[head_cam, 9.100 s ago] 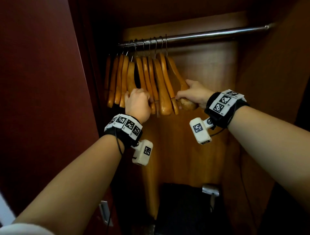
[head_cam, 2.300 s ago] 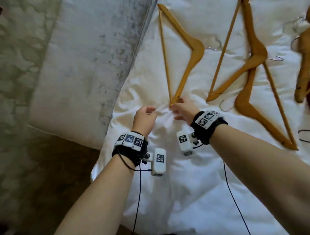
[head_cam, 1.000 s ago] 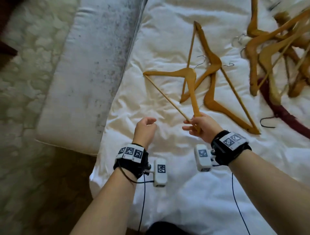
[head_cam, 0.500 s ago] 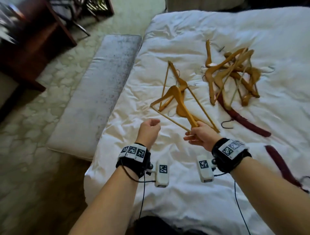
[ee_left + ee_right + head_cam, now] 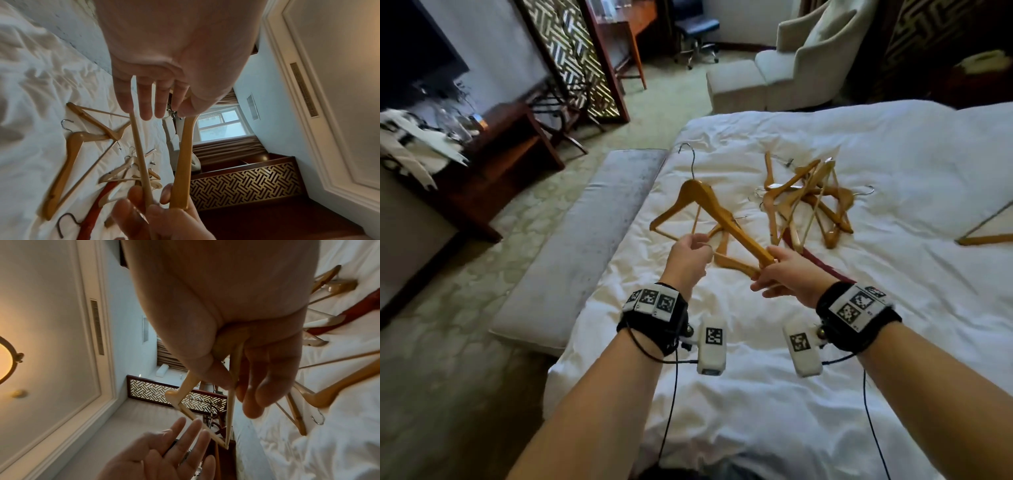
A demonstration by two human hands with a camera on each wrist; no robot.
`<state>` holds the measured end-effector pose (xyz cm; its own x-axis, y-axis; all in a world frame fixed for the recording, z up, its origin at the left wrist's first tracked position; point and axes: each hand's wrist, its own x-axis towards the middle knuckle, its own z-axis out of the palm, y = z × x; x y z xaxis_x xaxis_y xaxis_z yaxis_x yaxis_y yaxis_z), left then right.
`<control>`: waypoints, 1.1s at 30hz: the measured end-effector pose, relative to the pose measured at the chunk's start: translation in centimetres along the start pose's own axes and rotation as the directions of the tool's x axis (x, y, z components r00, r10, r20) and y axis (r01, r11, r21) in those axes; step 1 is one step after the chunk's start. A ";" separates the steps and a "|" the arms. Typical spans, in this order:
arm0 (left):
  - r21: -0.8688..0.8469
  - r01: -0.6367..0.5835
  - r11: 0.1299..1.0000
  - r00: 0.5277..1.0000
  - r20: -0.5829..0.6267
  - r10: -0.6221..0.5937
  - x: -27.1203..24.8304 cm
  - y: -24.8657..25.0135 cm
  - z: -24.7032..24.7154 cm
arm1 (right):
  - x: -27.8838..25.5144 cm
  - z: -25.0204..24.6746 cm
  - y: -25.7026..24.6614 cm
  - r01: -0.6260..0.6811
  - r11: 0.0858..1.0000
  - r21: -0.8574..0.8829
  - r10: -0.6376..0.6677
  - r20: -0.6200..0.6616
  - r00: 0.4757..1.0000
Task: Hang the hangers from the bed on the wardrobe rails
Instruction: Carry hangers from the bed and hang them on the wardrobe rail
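Note:
My right hand (image 5: 765, 272) grips one end of a light wooden hanger (image 5: 709, 202) and holds it up over the white bed (image 5: 893, 154), with its metal hook (image 5: 688, 156) pointing away. In the right wrist view my thumb and fingers (image 5: 257, 378) are curled round the hanger's corner (image 5: 230, 402). My left hand (image 5: 698, 246) is at the hanger's thin bottom bar, its fingers (image 5: 146, 104) straight against the bar (image 5: 139, 154). Two hangers (image 5: 722, 255) lie on the bed under the held one. A pile of several hangers (image 5: 808, 202) lies farther right.
Another hanger (image 5: 986, 236) lies at the bed's right edge, and a dark red hanger (image 5: 822, 265) by the pile. A grey bench (image 5: 592, 240) runs along the bed's left side. A dark wooden table (image 5: 493, 161) and an armchair (image 5: 801, 58) stand beyond.
My right hand has lifted the hanger off the bed and turned it hook-away. My left hand has come up to its bar. My head view has risen from the bed to the room.

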<state>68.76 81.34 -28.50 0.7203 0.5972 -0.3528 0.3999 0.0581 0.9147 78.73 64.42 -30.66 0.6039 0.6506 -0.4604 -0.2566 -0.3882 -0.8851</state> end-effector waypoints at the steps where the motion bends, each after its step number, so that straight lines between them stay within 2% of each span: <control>1: -0.024 0.004 1.000 1.000 0.001 -0.004 -0.4 0.2 0.1 | -0.8 -0.1 -0.2 0.010 1.000 -0.005 -0.010 0.011 1.000; 4: -0.150 0.031 0.988 0.999 0.020 -0.028 -1.9 0.2 0.0 | -2.7 0.3 -0.4 0.047 0.998 -0.033 -0.045 0.060 0.997; 7: -0.357 0.075 0.931 0.996 0.077 -0.050 -3.7 -0.3 -1.4 | -4.0 1.7 -0.3 0.073 0.996 -0.061 -0.064 0.128 0.990; 9: -0.436 0.073 0.897 0.996 0.075 -0.044 -5.4 -0.8 -3.3 | -4.8 3.3 -0.3 0.079 0.994 -0.081 -0.061 0.201 0.978; 16: -0.504 -0.015 0.863 0.992 -0.112 -0.049 -12.5 -3.5 -11.0 | -8.4 11.6 -0.5 0.156 0.967 -0.200 -0.069 0.387 0.920; 23: -0.507 -0.108 0.855 0.947 -0.314 -0.067 -20.1 -8.9 -18.1 | -10.9 20.2 -0.2 0.224 0.921 -0.317 -0.012 0.553 0.833; 26: -0.531 -0.157 0.833 0.886 -0.448 -0.118 -23.9 -11.2 -21.6 | -11.6 25.0 -0.5 0.274 0.887 -0.371 0.024 0.631 0.776; 29: -0.534 -0.221 0.816 0.802 -0.576 -0.160 -28.3 -12.6 -24.7 | -12.3 30.0 -1.0 0.361 0.843 -0.399 0.047 0.723 0.689; 33: -0.506 -0.293 0.811 0.652 -0.726 -0.217 -34.6 -14.2 -28.1 | -13.5 37.3 -2.0 0.514 0.740 -0.433 0.107 0.831 0.546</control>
<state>22.21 82.36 -23.76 -0.0284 0.9579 -0.2856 -0.1733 0.2767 0.9452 42.91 80.78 -25.19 -0.3244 0.8561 -0.4022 0.4476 -0.2356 -0.8626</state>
